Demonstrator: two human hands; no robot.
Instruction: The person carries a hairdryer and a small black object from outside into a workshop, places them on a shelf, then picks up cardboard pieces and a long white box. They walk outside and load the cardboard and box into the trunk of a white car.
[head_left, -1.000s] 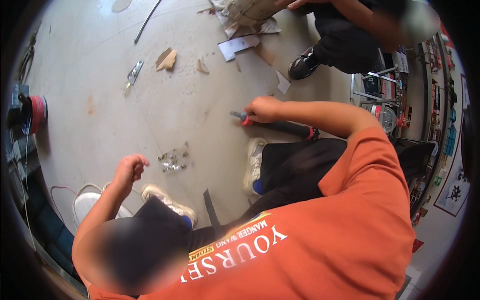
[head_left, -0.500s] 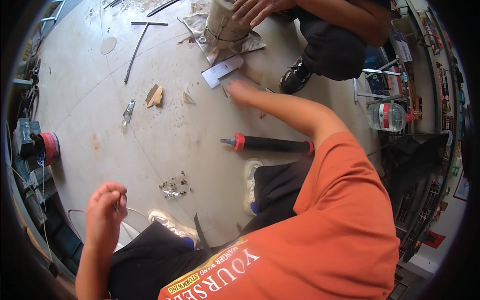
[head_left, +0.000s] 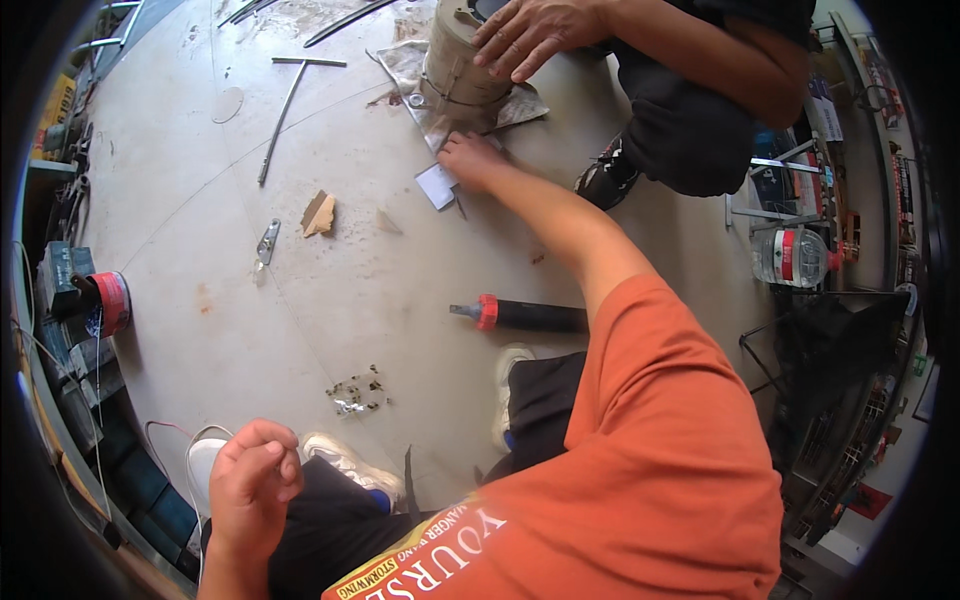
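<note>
My right hand (head_left: 470,160) reaches far forward, its fingers curled down at the far end of a flat white card (head_left: 437,187). The hand covers part of the card, and what the fingertips grip is hidden. Just beyond stands a grey cylindrical housing (head_left: 463,75) on a crumpled cloth (head_left: 405,65), with a co-worker's hand (head_left: 540,35) resting on its top. My left hand (head_left: 258,470) is raised above my left knee, thumb and fingers closed together. Anything inside it is too small or hidden to make out.
A black tube with red collars (head_left: 535,316) lies near my right shoe. A clear bag of small parts (head_left: 358,392), torn cardboard (head_left: 320,215), a metal piece (head_left: 268,242) and a T-shaped bar (head_left: 283,120) lie on the floor. A water bottle (head_left: 795,257) is at the right.
My right hand has moved farther forward, onto the far end of the white card, and now hides part of it. My left hand has shifted slightly right and stays closed. The view has shifted a little.
</note>
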